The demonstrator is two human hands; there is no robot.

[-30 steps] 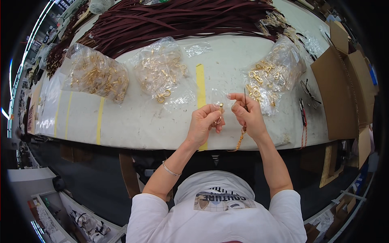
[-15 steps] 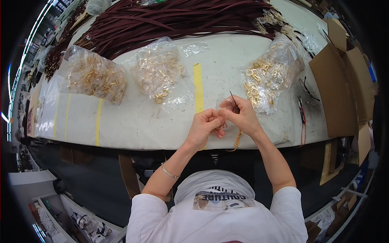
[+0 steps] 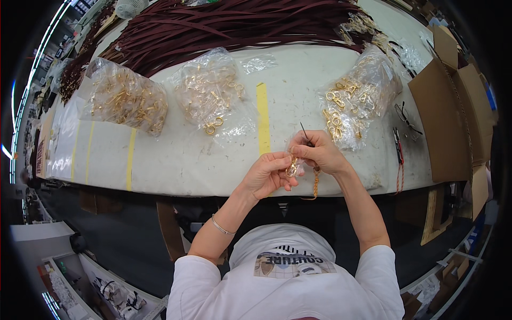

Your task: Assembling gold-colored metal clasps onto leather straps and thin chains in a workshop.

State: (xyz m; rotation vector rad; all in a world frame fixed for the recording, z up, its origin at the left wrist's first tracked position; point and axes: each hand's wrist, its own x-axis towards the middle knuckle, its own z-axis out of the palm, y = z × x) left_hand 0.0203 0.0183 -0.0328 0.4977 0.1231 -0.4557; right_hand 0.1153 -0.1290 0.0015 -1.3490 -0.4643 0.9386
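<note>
Just in from the desk's (image 3: 208, 160) front edge, I see the left hand (image 3: 268, 173) with thumb and fingers clamped on a gold clasp (image 3: 292, 167) in clear wrap. The right hand (image 3: 321, 153) meets it, fingers closed around a dark pointed tool (image 3: 305, 134); I can't tell whether they also pinch the wrap. An orange cord (image 3: 315, 184) hangs below that hand. Farther in, toward the right edge, I have pliers (image 3: 398, 146), then glasses (image 3: 408, 119). Three bags (image 3: 127, 100) of gold hardware lie beyond, and dark red straps (image 3: 229, 26) cover the far side.
</note>
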